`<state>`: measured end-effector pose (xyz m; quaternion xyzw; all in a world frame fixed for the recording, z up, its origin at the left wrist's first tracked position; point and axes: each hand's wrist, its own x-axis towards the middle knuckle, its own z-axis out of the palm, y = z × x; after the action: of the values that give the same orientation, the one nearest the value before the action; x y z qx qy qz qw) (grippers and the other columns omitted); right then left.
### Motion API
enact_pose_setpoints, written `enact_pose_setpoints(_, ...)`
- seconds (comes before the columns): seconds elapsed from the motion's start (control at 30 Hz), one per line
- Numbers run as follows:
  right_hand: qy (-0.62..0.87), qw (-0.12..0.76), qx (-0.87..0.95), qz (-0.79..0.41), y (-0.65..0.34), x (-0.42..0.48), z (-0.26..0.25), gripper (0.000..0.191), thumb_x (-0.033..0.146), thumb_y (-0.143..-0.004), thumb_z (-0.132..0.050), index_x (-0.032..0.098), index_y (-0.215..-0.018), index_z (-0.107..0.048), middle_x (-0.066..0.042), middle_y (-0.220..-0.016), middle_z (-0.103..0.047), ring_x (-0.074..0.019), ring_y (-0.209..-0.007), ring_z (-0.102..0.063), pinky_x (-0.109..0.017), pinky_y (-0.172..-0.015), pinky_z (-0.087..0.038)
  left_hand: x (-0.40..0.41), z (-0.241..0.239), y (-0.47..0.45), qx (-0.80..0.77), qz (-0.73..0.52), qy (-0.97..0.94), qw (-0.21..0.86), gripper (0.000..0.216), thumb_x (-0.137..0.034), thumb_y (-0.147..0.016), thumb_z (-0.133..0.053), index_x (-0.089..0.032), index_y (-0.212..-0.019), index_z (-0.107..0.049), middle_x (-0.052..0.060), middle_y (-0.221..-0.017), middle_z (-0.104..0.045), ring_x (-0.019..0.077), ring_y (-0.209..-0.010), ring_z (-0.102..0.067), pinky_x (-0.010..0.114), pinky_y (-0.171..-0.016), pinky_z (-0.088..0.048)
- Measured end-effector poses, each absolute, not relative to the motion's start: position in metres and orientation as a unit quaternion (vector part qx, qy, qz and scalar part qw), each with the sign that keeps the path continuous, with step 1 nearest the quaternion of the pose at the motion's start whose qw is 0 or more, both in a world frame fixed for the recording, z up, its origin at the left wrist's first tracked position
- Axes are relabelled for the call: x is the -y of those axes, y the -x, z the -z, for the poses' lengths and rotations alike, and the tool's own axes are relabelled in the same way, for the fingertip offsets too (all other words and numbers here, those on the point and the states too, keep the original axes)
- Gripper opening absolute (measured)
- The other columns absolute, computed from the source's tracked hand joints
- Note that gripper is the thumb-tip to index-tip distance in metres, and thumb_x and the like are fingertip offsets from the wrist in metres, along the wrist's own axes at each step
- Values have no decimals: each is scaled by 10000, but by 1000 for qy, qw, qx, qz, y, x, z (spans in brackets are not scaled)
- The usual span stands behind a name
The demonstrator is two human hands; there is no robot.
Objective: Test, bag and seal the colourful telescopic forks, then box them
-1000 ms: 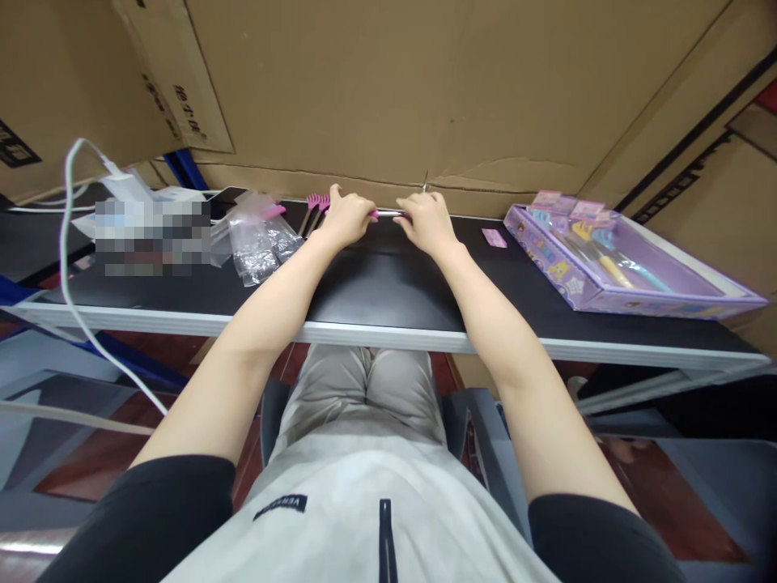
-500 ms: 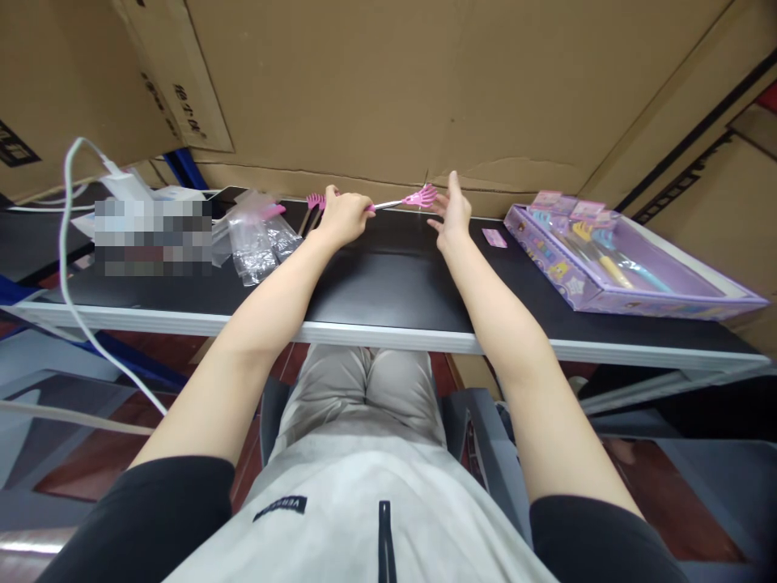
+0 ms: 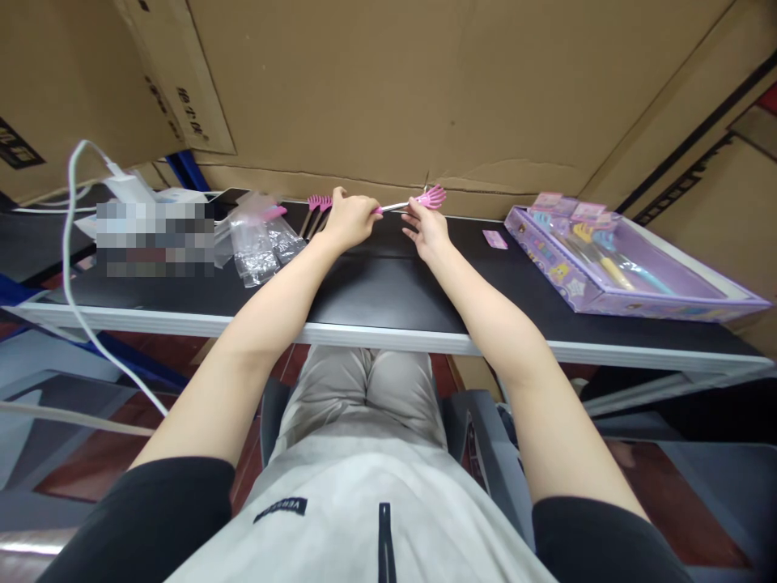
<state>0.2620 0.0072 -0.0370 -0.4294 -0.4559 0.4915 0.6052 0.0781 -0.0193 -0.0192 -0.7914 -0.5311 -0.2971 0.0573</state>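
A pink back scratcher (image 3: 396, 207) with a metal shaft and a claw-shaped head is held above the table, lying nearly level. My left hand (image 3: 352, 219) is closed around its handle end, most of which the fingers hide. My right hand (image 3: 430, 230) pinches the shaft just below the pink claw, thumb and forefinger together, other fingers loosely bent. Beside my left hand, more pink-headed back scratchers (image 3: 314, 212) lie on the table, partly covered by the hand. Clear plastic bags (image 3: 258, 247) lie to their left, with something pink among them.
At the right stands a purple display box (image 3: 571, 279) holding yellow and blue back scratchers in wrappers. A small pink card (image 3: 494, 239) lies on the black table (image 3: 388, 291). A white cable (image 3: 65, 235) hangs at the left. Cardboard (image 3: 364, 89) walls the back.
My right hand has moved left and closed on the shaft below the claw; before, it was open beside the head. The scratcher has shifted slightly right.
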Motion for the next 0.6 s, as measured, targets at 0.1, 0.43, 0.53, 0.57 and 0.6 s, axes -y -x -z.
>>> enact_pose_setpoints(0.1, 431, 609, 450, -491, -262, -9, 38, 542, 709, -772, -919, 258, -960, -685, -26, -1108, -790, -227, -1138, -747, -446, -990, -606, 19, 20, -77, 522, 303, 795, 58, 218, -250, -1026, -590, -253, -1070, -803, 98, -1051, -844, 347, -1166, -732, 664, -1252, -328)
enact_pose_setpoints(0.43, 440, 642, 420, -466, -258, -5, 21, 400, 538, -862, -905, 223, -965, -681, -21, -923, -737, -202, -1007, -740, -362, -853, -645, 15, 15, -76, 520, 314, 793, 43, 255, -257, -1020, -570, -264, -1101, -812, 87, -1037, -839, 358, -1159, -722, 678, -1237, -303)
enact_pose_setpoints(0.53, 436, 642, 428, -463, -260, -7, 16, 360, 499, -915, -862, 192, -974, -682, -36, -918, -705, -220, -1018, -749, -364, -829, -644, 12, 12, -75, 517, 317, 794, 44, 262, -267, -1021, -563, -270, -1100, -813, 79, -1064, -845, 350, -1165, -712, 664, -1232, -310)
enact_pose_setpoints(0.57, 434, 643, 430, -462, -262, -8, 14, 358, 497, -926, -852, 185, -976, -685, -40, -919, -699, -227, -1019, -751, -371, -823, -644, 12, 12, -74, 516, 316, 795, 43, 262, -272, -1025, -561, -274, -1099, -813, 75, -1074, -847, 344, -1167, -708, 656, -1231, -314)
enact_pose_setpoints(0.6, 431, 646, 430, -461, -265, -10, 13, 356, 493, -931, -849, 181, -970, -685, -43, -918, -696, -231, -1015, -751, -377, -821, -645, 11, 11, -72, 516, 315, 795, 43, 263, -276, -1029, -558, -277, -1099, -812, 71, -1080, -847, 339, -1169, -705, 649, -1231, -318)
